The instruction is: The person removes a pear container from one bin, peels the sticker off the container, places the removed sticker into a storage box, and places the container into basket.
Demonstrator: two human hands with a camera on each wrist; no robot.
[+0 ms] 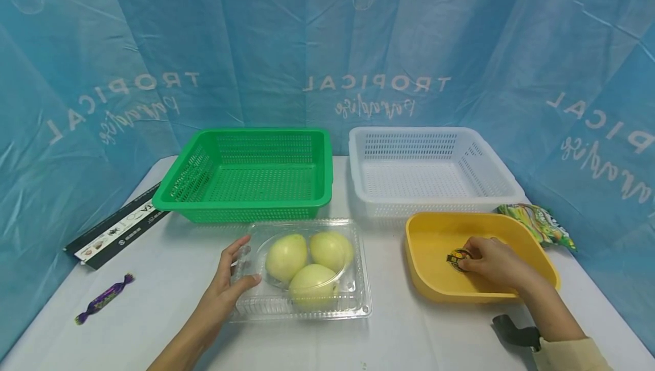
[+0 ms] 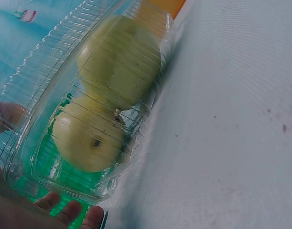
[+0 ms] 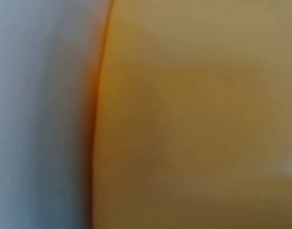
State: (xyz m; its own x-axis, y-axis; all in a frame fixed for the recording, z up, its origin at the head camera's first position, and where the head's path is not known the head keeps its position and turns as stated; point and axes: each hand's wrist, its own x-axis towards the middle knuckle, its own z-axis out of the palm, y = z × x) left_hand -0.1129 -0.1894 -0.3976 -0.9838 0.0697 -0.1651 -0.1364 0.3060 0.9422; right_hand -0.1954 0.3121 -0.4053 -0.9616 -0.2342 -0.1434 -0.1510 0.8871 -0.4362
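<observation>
A clear plastic clamshell box with three round pale yellow-green fruits inside lies on the table, its lid down. My left hand holds the box by its left side, the thumb over the lid and the fingers at the far edge. In the left wrist view, fingertips show at the end of the box. Over at the right, my right hand reaches into a yellow basin and pinches a small round black-and-yellow packet near its bottom. The right wrist view is blurred and shows only the basin wall.
Behind stand a green basket and a white basket. On the left lie a long black-and-white box and a purple wrapped candy. A green snack bag leans beyond the basin. A dark curved object is under the right wrist.
</observation>
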